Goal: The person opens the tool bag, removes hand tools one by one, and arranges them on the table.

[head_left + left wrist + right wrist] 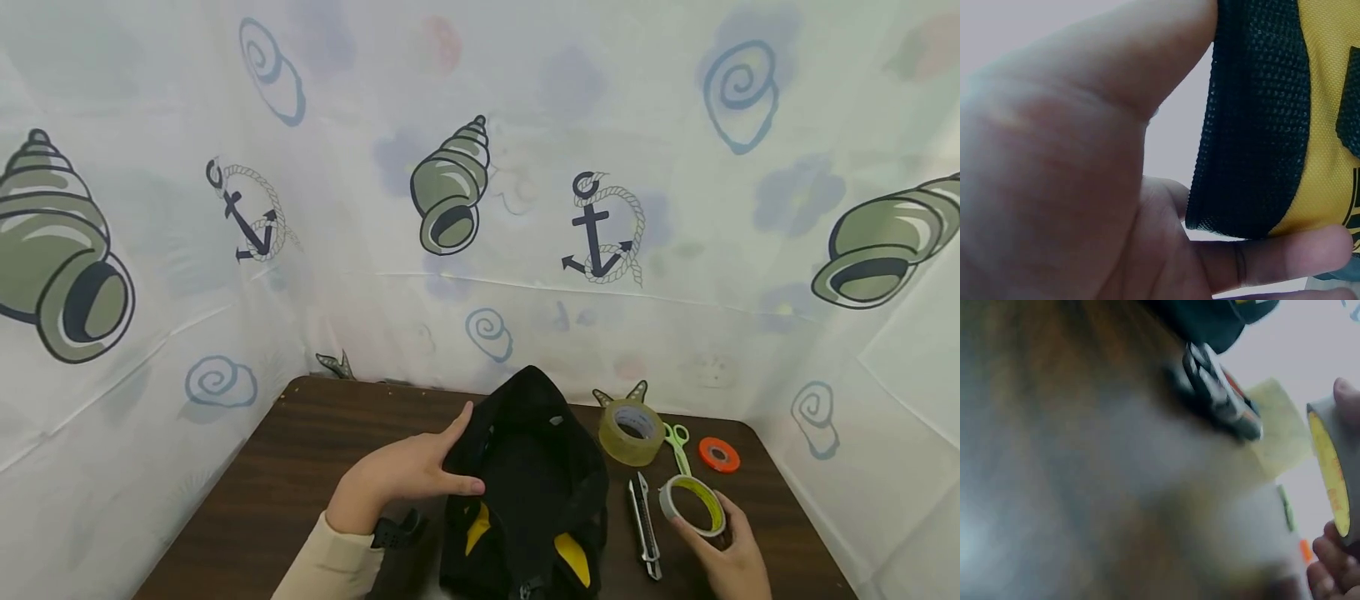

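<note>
A black bag with yellow panels stands at the middle front of the table, its mouth gaping toward the head camera. My left hand grips its left side, thumb over the rim. In the left wrist view the bag's black mesh edge and yellow fabric lie between the thumb and the straighter fingers. My right hand holds a grey tape roll with a yellow inner core by its outer side. In the right wrist view this tape roll sits between thumb and fingertips.
Between bag and right hand lies a utility knife. Farther back are a wide clear packing tape roll, green-handled scissors and a small orange tape roll. Patterned white curtains enclose the brown table.
</note>
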